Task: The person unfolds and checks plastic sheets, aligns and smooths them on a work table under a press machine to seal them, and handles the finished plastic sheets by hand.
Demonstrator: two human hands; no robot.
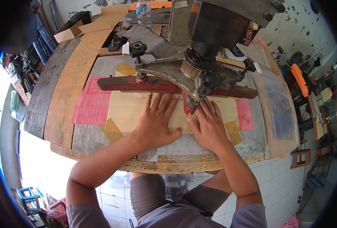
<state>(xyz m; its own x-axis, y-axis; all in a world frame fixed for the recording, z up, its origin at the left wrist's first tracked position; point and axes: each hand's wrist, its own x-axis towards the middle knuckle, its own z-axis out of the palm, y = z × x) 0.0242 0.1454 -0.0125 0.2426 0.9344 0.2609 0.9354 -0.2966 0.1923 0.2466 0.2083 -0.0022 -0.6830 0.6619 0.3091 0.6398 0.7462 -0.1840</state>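
My left hand lies flat with fingers spread on a pale yellow sheet. My right hand rests on the same sheet further right, its fingers stretched forward beneath the machine. Just beyond the fingertips a long red bar crosses the sheet. It hangs from a worn metal machine head with black knobs. Pink sheets stick out at both sides of the yellow one. Brown tape pieces sit near its lower corners. Neither hand holds anything.
A plastic bottle and an open cardboard box stand at the back. Wooden boards line the table's left side. A clear sheet covers the right side. Tools and an orange object are along the right wall.
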